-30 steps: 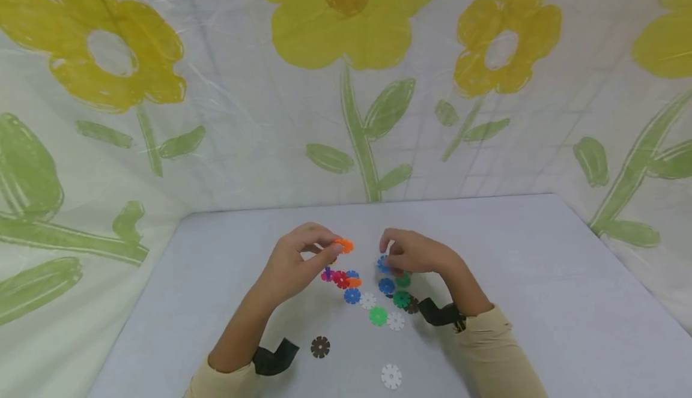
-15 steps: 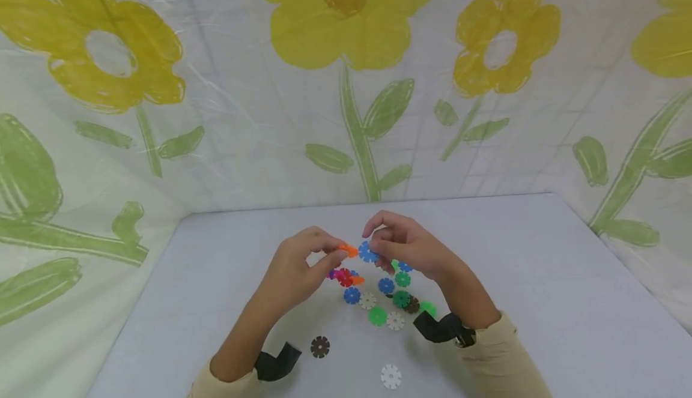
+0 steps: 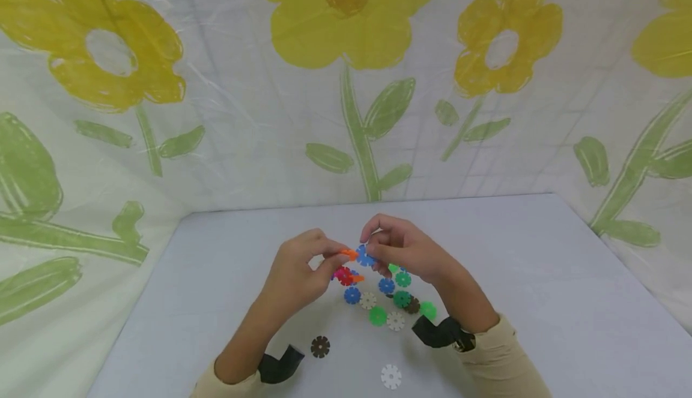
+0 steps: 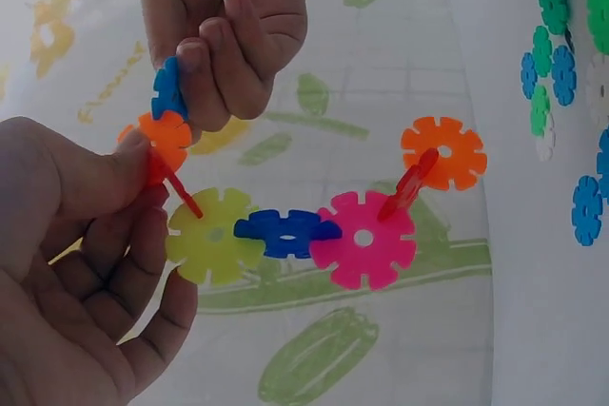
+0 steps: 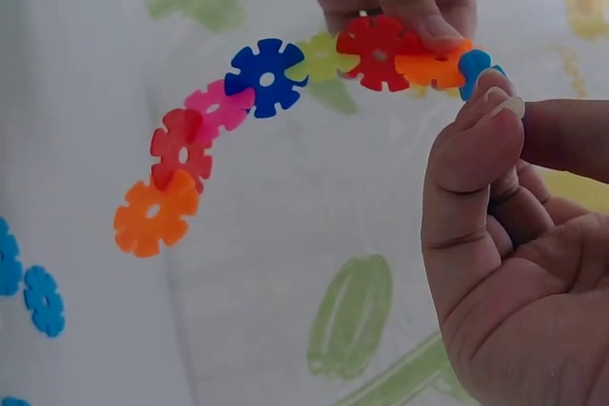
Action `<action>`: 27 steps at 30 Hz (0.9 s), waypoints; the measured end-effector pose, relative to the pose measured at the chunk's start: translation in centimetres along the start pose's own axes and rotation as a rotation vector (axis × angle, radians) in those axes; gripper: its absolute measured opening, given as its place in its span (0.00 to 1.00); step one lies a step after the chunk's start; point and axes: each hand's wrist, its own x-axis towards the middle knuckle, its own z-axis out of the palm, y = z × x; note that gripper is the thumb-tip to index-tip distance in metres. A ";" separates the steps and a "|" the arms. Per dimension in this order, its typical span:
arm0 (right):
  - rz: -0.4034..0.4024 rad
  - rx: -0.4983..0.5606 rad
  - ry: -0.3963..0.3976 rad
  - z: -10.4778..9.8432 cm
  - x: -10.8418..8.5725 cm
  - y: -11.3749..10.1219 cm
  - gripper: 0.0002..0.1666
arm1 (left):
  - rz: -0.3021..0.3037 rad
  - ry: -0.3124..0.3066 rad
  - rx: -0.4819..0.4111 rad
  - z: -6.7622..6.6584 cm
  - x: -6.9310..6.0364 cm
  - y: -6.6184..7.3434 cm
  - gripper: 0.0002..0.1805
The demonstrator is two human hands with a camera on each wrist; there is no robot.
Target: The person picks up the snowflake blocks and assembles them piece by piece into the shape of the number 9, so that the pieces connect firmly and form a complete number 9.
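Pinching 1 end of a chain (image 4: 295,222) of 7 notched discs, the L hand (image 3: 303,266) is up over the desk (image 3: 540,266), fingers tight where the end orange disc (image 4: 167,135) meets a red disc (image 4: 186,197). Order from there: orange, red, yellow, dark blue, pink, red, orange. R hand (image 3: 405,248) grips 1 blue disc (image 3: 363,260) btwn thumb & forefinger, against that orange disc's rim; can't tell from here if it's slotted in. Below, a cluster of blue, green, white & brown discs (image 3: 374,317) lies on the desk, some overlapping. Nearer the person, 1 lone brown disc (image 3: 316,348) & 1 lone white disc (image 3: 386,377) lie well apart. Flowered cloth (image 3: 227,116) behind.
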 end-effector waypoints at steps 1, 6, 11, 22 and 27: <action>-0.003 0.001 0.000 0.1 0.0 0.0 0.06 | 0.012 0.018 0.016 0.1 0.0 0.1 0.06; -0.005 -0.014 0.033 0.5 0.0 -0.2 0.04 | 0.055 0.108 0.061 0.8 -0.3 0.3 0.07; 0.009 -0.057 0.123 1.2 0.2 -0.2 0.03 | 0.101 0.198 0.083 1.8 -0.3 0.2 0.10; 0.108 -0.034 0.206 1.4 0.5 -0.3 0.06 | 0.074 0.093 0.019 1.0 0.2 -0.9 0.07; 0.104 -0.009 0.206 1.4 0.6 0.2 0.11 | -0.034 -0.056 -0.022 0.2 0.4 -1.0 0.20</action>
